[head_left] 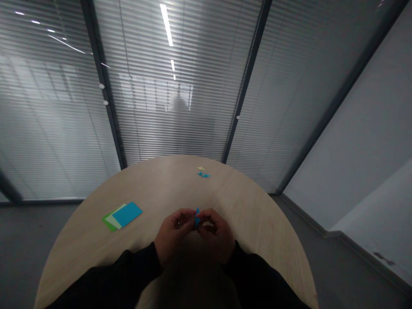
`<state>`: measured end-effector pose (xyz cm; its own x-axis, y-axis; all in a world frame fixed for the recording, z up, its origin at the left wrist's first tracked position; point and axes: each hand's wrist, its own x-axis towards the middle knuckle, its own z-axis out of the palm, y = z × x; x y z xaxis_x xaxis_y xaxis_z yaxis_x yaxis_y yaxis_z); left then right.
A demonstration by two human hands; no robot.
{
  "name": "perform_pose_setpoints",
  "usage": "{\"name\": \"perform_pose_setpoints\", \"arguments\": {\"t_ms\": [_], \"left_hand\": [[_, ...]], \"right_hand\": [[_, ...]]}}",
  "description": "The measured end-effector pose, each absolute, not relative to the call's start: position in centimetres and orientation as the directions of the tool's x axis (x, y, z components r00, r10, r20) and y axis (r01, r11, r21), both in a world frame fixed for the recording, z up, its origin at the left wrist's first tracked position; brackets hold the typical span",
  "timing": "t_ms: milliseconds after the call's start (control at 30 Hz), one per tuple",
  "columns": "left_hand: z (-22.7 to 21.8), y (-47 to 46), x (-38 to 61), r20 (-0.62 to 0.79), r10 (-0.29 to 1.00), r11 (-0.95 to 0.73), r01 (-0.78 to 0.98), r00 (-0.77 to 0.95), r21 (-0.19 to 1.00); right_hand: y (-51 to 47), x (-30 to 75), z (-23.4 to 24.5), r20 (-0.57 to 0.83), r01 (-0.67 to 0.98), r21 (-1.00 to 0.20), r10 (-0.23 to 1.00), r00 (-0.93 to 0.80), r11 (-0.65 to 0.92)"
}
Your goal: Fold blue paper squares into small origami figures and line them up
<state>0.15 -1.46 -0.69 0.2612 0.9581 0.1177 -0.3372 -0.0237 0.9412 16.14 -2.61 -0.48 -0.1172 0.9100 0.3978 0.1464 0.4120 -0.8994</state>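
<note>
Between my fingertips is a small piece of folded blue paper (197, 218), its pointed tip sticking up above them. My left hand (174, 231) pinches it from the left side, thumb and fingers closed. From the right, my right hand (217, 234) grips the same paper with its fingers curled in. Much of the paper is hidden behind the fingertips, so its full shape cannot be made out. Both hands are low over the near middle of the table.
The round wooden table (161, 180) has small folded blue paper pieces (203, 174) and a yellow folded paper (201, 168) near its far edge. On the left lie overlapping blue paper sheets (128, 213) with light and bright green ones (109, 223). Blinds (180, 133) stand behind.
</note>
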Motion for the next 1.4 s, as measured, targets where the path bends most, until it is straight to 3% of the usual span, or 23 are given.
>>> {"name": "perform_pose_setpoints", "arguments": {"t_ms": [300, 500, 600, 867, 1067, 1233, 1400], "left_hand": [[0.0, -1.9, 0.2, 0.137, 0.959, -0.069, -0.264, 0.246, 0.962], [0.3, -2.0, 0.2, 0.151, 0.96, -0.076, -0.3, 0.234, 0.951], [0.3, -2.1, 0.2, 0.168, 0.957, -0.096, -0.287, 0.238, 0.953], [0.1, -1.7, -0.3, 0.245, 0.941, -0.231, -0.089, 0.232, 0.969], [0.3, -1.5, -0.9, 0.325, 0.918, -0.357, 0.117, 0.227, 0.927], [0.6, -1.6, -0.9, 0.322, 0.897, -0.375, 0.132, 0.303, 0.918], [0.5, -1.9, -0.6, 0.231, 0.932, -0.252, 0.04, 0.279, 0.967]], "right_hand": [[-2.6, 16.1, -0.6, 0.382, 0.183, -0.902, 0.921, -0.079, 0.39], [-2.7, 16.7, 0.3, 0.619, 0.342, -0.697, 0.769, -0.156, 0.63], [-2.7, 16.8, 0.6, 0.641, 0.402, -0.655, 0.752, -0.15, 0.639], [-2.7, 16.6, 0.4, 0.571, 0.313, -0.761, 0.816, -0.096, 0.569], [-1.9, 17.1, -0.5, 0.288, 0.099, -0.95, 0.954, -0.077, 0.295], [-1.4, 17.5, -1.0, 0.157, 0.071, -0.982, 0.971, -0.182, 0.173], [-1.4, 17.5, -1.0, 0.147, 0.058, -0.985, 0.97, -0.192, 0.161]]}}
